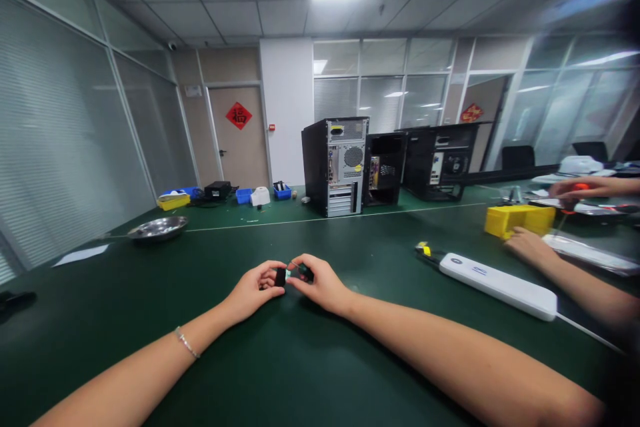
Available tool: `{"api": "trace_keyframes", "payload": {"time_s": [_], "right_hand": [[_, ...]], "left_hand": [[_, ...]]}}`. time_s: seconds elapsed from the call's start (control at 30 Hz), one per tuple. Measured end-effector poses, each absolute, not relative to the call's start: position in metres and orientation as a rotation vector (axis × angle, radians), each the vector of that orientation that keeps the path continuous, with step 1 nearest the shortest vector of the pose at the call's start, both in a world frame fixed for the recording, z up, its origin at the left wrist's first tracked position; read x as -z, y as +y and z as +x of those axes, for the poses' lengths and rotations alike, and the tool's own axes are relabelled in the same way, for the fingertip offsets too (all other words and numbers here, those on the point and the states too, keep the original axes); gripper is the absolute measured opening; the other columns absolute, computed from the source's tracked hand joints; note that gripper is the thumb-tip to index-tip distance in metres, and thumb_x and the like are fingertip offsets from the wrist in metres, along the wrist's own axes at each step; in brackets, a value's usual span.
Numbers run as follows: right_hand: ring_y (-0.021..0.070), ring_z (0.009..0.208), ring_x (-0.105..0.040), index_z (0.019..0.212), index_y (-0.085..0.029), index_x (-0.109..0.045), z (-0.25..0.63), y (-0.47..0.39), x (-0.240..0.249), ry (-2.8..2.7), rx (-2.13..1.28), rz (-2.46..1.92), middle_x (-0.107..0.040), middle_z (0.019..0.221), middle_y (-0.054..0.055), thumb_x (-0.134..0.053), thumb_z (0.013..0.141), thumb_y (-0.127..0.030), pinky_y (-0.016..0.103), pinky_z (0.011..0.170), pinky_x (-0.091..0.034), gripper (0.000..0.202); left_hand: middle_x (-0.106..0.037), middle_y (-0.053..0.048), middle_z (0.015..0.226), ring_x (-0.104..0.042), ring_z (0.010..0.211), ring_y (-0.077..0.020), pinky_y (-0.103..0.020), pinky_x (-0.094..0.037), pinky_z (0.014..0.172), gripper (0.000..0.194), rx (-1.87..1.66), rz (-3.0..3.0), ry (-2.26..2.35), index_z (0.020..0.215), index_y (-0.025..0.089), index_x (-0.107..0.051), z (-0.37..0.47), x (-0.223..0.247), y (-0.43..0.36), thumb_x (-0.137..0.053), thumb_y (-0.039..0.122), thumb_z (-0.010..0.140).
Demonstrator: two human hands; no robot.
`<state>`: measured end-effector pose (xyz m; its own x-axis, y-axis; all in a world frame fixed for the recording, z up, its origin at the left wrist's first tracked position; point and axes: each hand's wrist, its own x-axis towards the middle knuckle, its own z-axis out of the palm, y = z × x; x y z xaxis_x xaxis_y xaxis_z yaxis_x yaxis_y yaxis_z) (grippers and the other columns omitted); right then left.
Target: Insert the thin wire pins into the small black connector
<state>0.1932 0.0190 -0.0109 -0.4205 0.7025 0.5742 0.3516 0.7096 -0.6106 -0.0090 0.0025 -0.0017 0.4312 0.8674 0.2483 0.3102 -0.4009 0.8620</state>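
Both my hands meet over the middle of the green table. My left hand pinches a small black block between thumb and fingers. From its right side shows a light green part, too small to name. My right hand is closed from the other side, its thumb and fingertips at the green part. Inside its curled fingers sits a dark piece, mostly hidden, with a thin wire-like line near it. Whether the pieces are joined I cannot tell.
Right of my hands lies a white power strip with a cable. Beyond it a co-worker's hands hold a screwdriver by a yellow bin. Computer cases stand at the back; a metal bowl and blue trays lie left.
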Motion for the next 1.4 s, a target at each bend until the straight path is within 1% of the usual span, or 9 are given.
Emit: {"api": "trace_keyframes", "payload": {"time_s": [0.23, 0.53, 0.7, 0.8, 0.93, 1.07, 1.2, 1.3, 1.4], "right_hand": [[0.0134, 0.075, -0.058, 0.096, -0.018, -0.06, 0.191, 0.018, 0.01, -2.097, -0.471, -0.755, -0.064, 0.087, 0.002, -0.065, 0.079, -0.028, 0.024, 0.069, -0.046, 0.019], [0.0131, 0.075, -0.058, 0.096, -0.019, -0.061, 0.192, 0.017, 0.011, -2.109, -0.481, -0.755, -0.063, 0.086, 0.001, -0.065, 0.079, -0.027, 0.024, 0.068, -0.045, 0.019], [0.0141, 0.078, -0.058, 0.096, -0.019, -0.061, 0.192, 0.016, 0.01, -2.133, -0.43, -0.746, -0.064, 0.087, 0.002, -0.064, 0.079, -0.026, 0.024, 0.069, -0.045, 0.019], [0.0145, 0.079, -0.058, 0.098, -0.019, -0.06, 0.192, 0.015, 0.01, -2.148, -0.405, -0.74, -0.064, 0.088, 0.002, -0.063, 0.079, -0.024, 0.024, 0.07, -0.044, 0.019], [0.0148, 0.08, -0.058, 0.097, -0.019, -0.06, 0.191, 0.013, 0.009, -2.179, -0.368, -0.738, -0.064, 0.089, 0.002, -0.063, 0.08, -0.023, 0.025, 0.071, -0.044, 0.018], [0.015, 0.079, -0.058, 0.095, -0.019, -0.061, 0.19, 0.01, 0.006, -2.219, -0.324, -0.711, -0.063, 0.088, 0.003, -0.065, 0.081, -0.028, 0.025, 0.071, -0.043, 0.016], [0.0155, 0.083, -0.059, 0.099, -0.02, -0.062, 0.191, 0.011, 0.005, -2.198, -0.358, -0.693, -0.065, 0.091, 0.003, -0.063, 0.083, -0.027, 0.026, 0.076, -0.044, 0.017], [0.0158, 0.085, -0.06, 0.102, -0.02, -0.062, 0.191, 0.013, 0.008, -2.148, -0.394, -0.72, -0.066, 0.094, 0.004, -0.061, 0.084, -0.026, 0.026, 0.076, -0.045, 0.018], [0.0161, 0.085, -0.06, 0.102, -0.02, -0.062, 0.191, 0.014, 0.01, -2.119, -0.404, -0.728, -0.067, 0.094, 0.004, -0.06, 0.085, -0.026, 0.027, 0.076, -0.045, 0.018]], "left_hand": [[-0.068, -0.001, 0.079, -0.059, 0.071, -0.0149, -0.028, -0.044, 0.071, 0.044, -0.915, 1.965, 0.996, 0.114, 0.015, -0.056, -0.007, 0.001, -0.003, -0.071, 0.027, 0.073], [-0.07, -0.002, 0.082, -0.061, 0.074, -0.0157, -0.028, -0.045, 0.072, 0.043, -0.916, 1.971, 1.008, 0.111, 0.016, -0.055, -0.006, 0.002, -0.003, -0.071, 0.026, 0.073], [-0.069, -0.001, 0.078, -0.061, 0.072, -0.0156, -0.029, -0.045, 0.071, 0.044, -0.918, 1.974, 1.024, 0.11, 0.015, -0.055, -0.005, 0.0, -0.004, -0.072, 0.027, 0.071], [-0.068, 0.0, 0.078, -0.06, 0.072, -0.0155, -0.029, -0.045, 0.071, 0.045, -0.914, 1.971, 1.024, 0.11, 0.016, -0.055, -0.006, 0.0, -0.003, -0.072, 0.03, 0.071], [-0.065, -0.001, 0.075, -0.06, 0.07, -0.0156, -0.027, -0.043, 0.068, 0.039, -0.92, 1.945, 0.98, 0.107, 0.015, -0.056, -0.007, 0.002, 0.0, -0.064, 0.04, 0.079], [-0.067, -0.003, 0.078, -0.062, 0.075, -0.0171, -0.028, -0.044, 0.07, 0.035, -0.917, 1.928, 0.927, 0.105, 0.015, -0.054, -0.008, 0.004, 0.001, -0.06, 0.041, 0.083], [-0.066, -0.003, 0.079, -0.064, 0.079, -0.0185, -0.031, -0.046, 0.074, 0.043, -0.946, 1.89, 0.922, 0.117, 0.015, -0.05, -0.008, 0.005, 0.002, -0.059, 0.041, 0.084], [-0.068, -0.006, 0.09, -0.065, 0.085, -0.0203, -0.033, -0.048, 0.078, 0.046, -0.952, 1.819, 0.923, 0.12, 0.016, -0.05, -0.009, 0.006, 0.004, -0.057, 0.043, 0.084], [-0.068, -0.008, 0.098, -0.064, 0.089, -0.0209, -0.035, -0.048, 0.082, 0.042, -0.96, 1.801, 0.921, 0.116, 0.016, -0.053, -0.011, 0.008, 0.007, -0.057, 0.042, 0.084]]}}
